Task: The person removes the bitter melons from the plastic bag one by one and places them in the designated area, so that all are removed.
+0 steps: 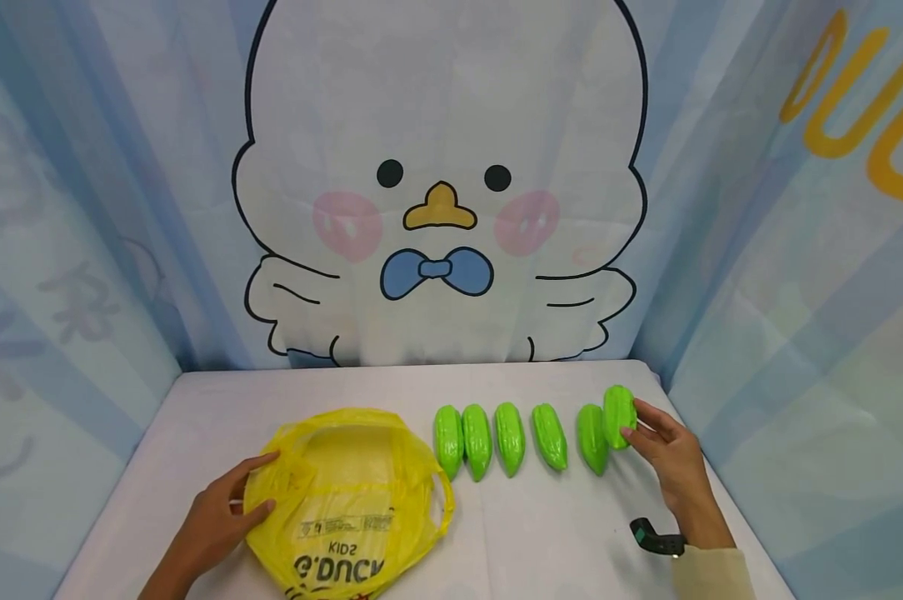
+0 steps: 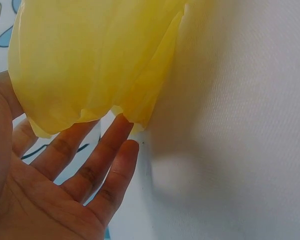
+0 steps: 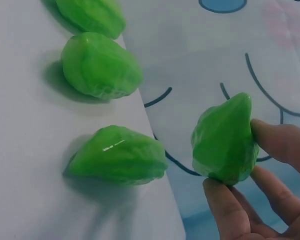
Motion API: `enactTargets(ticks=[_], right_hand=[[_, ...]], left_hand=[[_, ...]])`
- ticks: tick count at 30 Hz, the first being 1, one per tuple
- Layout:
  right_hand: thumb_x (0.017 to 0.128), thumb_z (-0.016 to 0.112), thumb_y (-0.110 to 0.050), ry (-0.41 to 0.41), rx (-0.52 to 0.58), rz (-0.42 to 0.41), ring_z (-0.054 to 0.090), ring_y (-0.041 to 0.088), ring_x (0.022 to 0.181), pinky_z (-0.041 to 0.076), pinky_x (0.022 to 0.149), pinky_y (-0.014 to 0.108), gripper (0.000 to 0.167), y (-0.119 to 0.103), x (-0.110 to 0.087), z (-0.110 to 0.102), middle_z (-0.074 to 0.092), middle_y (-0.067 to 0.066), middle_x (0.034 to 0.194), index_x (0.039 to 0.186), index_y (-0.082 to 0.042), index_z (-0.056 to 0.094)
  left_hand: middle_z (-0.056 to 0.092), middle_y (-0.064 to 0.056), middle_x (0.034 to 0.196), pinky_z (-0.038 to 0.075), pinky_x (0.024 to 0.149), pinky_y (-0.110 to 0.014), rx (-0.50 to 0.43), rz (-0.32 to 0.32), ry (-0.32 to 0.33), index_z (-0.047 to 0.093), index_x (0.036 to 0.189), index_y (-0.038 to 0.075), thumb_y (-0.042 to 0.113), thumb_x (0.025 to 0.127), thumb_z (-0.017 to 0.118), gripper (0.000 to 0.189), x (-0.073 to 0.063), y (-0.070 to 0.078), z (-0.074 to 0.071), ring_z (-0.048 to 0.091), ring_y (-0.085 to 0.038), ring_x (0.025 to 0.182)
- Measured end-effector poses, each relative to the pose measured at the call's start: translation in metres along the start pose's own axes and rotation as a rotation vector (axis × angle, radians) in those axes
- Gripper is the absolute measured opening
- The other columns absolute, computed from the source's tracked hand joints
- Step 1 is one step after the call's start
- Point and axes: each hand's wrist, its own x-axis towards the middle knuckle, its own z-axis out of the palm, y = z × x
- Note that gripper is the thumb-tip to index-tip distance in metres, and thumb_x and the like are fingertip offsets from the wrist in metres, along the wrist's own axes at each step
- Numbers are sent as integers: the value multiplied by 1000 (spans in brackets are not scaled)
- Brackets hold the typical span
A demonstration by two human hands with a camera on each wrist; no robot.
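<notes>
My right hand (image 1: pixel 672 454) pinches a glossy green bitter melon (image 1: pixel 619 415) between thumb and fingertips, at the right end of a row. In the right wrist view this bitter melon (image 3: pixel 225 142) is raised off the table, its narrow tip upward. Just left of it lies another bitter melon (image 1: pixel 591 439), with several more along the row, such as the leftmost bitter melon (image 1: pixel 448 440). On the left, a yellow plastic bag (image 1: pixel 346 492) with printed lettering has its side edge between the thumb and fingers of my left hand (image 1: pixel 222 517). The bag's edge (image 2: pixel 90 75) overlaps those fingertips in the left wrist view.
A white-covered table (image 1: pixel 526 542) carries everything. Behind it hangs a curtain (image 1: pixel 436 100) with a cartoon duck on it, and more curtain runs down both sides. A dark band (image 1: pixel 656 537) sits at my right wrist, by a beige sleeve (image 1: pixel 710 575).
</notes>
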Motion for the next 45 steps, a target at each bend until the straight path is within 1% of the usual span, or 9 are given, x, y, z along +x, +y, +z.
enactTargets(ticks=[14, 16, 21, 24, 28, 30, 38, 43, 45], right_hand=[[95, 82, -25, -49, -59, 42, 60, -16, 104, 56, 90, 7, 81, 21, 16, -20, 54, -13, 138, 164, -9, 41], [95, 82, -25, -45, -70, 51, 59, -17, 103, 55, 89, 7, 81, 23, 17, -21, 54, -10, 140, 164, -9, 41], [97, 80, -23, -44, -91, 77, 57, -18, 100, 54, 87, 5, 80, 26, 19, -23, 46, 11, 161, 164, -9, 39], [100, 76, -22, -42, -115, 104, 60, -1, 119, 55, 87, 5, 77, 29, 22, -23, 36, 18, 170, 165, -10, 37], [102, 74, -20, -31, -139, 130, 49, 26, 144, 55, 84, 5, 74, 35, 27, -23, 34, 20, 172, 165, -11, 38], [102, 73, -18, -25, -139, 137, 47, 30, 147, 54, 82, 4, 72, 38, 30, -23, 34, 20, 172, 165, -11, 38], [103, 70, -14, -32, -116, 153, 40, 34, 154, 55, 81, 5, 71, 45, 35, -22, 30, 19, 174, 165, -10, 38], [100, 73, -11, -10, -137, 151, 54, 17, 140, 54, 81, 4, 73, 47, 37, -21, 33, 18, 173, 164, -10, 40], [99, 74, -9, -3, -147, 144, 55, 19, 140, 54, 81, 3, 73, 47, 37, -21, 34, 19, 172, 164, -9, 40]], left_hand=[[51, -32, 157, 66, 90, -41, -7, -1, 3, 48, 160, 17, 24, 96, 78, 71, 0, 0, -1, 69, -24, 105], [51, -31, 157, 66, 90, -42, -6, 1, 4, 48, 160, 17, 24, 96, 79, 71, 0, 0, -1, 69, -24, 106], [51, -32, 157, 66, 90, -41, -11, 0, 0, 49, 160, 16, 24, 96, 78, 71, 0, 1, -1, 69, -24, 106], [51, -32, 156, 66, 90, -41, -16, 3, -2, 49, 160, 16, 23, 96, 78, 71, 0, 2, -1, 69, -23, 105], [52, -31, 156, 66, 88, -38, -9, 5, -2, 48, 160, 16, 23, 96, 78, 70, 0, 2, -1, 69, -23, 104], [51, -31, 157, 66, 88, -39, -2, 5, -2, 48, 160, 16, 23, 96, 78, 70, 1, 2, -1, 69, -23, 105], [49, -32, 158, 65, 91, -44, -8, 20, -17, 48, 160, 16, 25, 98, 77, 70, 2, 2, -2, 70, -28, 112], [50, -33, 157, 66, 91, -44, -2, 23, -14, 48, 160, 16, 22, 98, 77, 69, 0, 3, -2, 70, -29, 113], [50, -33, 156, 66, 90, -43, -4, 24, -16, 48, 160, 16, 23, 98, 77, 69, 0, 3, -2, 70, -29, 112]])
